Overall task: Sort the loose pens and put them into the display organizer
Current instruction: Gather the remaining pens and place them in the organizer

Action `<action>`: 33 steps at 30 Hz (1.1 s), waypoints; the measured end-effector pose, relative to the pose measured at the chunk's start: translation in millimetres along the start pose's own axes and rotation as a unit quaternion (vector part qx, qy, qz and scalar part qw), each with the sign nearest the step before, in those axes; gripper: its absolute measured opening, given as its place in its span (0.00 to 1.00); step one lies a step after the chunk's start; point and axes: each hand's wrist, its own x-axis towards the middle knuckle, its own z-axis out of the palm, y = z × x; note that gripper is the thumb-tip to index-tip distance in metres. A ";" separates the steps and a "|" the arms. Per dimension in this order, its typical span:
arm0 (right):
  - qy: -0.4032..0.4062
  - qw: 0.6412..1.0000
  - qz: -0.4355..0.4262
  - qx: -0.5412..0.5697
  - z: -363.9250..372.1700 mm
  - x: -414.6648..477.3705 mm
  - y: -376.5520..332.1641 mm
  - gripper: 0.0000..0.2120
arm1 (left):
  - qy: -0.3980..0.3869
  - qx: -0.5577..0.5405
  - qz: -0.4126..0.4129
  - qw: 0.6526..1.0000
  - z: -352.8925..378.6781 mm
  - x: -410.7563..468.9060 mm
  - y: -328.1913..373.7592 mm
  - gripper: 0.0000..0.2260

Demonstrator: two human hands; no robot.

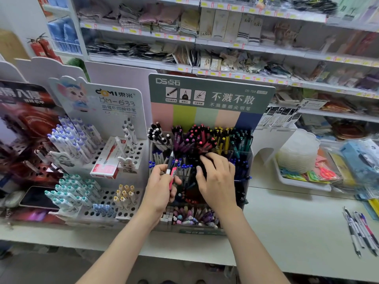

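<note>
you're mid-sort: your left hand (162, 181) pinches two pens (171, 171), one black and one pink, before the display organizer (211, 93). your right hand (217, 175) digs among its dark pens, fingers curled; whether they grip anything i cannot tell. next, match each pen to its colour's compartment. more loose pens (361, 232) lie on the white counter (287, 222), with stocked shop shelves (235, 44) behind.

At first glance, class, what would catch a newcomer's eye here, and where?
The green-headed display organizer stands in the middle, packed with coloured pens. Before it the left hand holds a pink pen and a black pen, while the right hand reaches among the dark pens. Loose pens lie on the counter, far right.
</note>
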 end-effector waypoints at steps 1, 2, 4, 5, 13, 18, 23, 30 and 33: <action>-0.005 1.000 0.004 -0.001 -1.5 1.5 -0.3 0.16 | 0.001 0.001 -0.002 1.000 0.4 0.0 0.5 0.11; -0.008 1.000 0.002 0.001 -2.4 3.8 -1.2 0.16 | 0.001 0.003 -0.003 1.000 0.9 0.2 0.8 0.11; -0.012 1.000 0.001 0.019 -0.9 9.5 -1.7 0.11 | -0.001 0.006 -0.001 1.000 1.7 -0.1 1.4 0.11; -0.013 0.999 0.018 0.035 -0.1 13.0 -1.0 0.10 | -0.001 0.006 -0.001 1.000 2.0 0.0 1.2 0.12; 0.027 0.981 0.055 0.186 -17.9 29.6 6.4 0.05 | 0.010 0.002 -0.005 1.000 -0.4 0.7 -3.8 0.13; 0.058 0.978 -0.013 0.199 -47.5 41.6 1.1 0.06 | 0.008 0.006 -0.008 1.000 -1.0 1.4 -5.4 0.12; 0.045 0.982 -0.076 0.165 -75.3 51.2 -0.1 0.06 | 0.003 0.008 -0.006 1.000 0.1 1.9 -2.9 0.13; 0.032 0.987 -0.105 0.121 -97.4 59.3 4.8 0.07 | -0.002 0.017 -0.007 1.000 0.8 2.7 -1.9 0.13; -0.003 0.986 -0.125 0.112 -86.7 60.6 4.8 0.07 | -0.005 0.020 -0.002 1.000 5.4 2.4 -1.3 0.13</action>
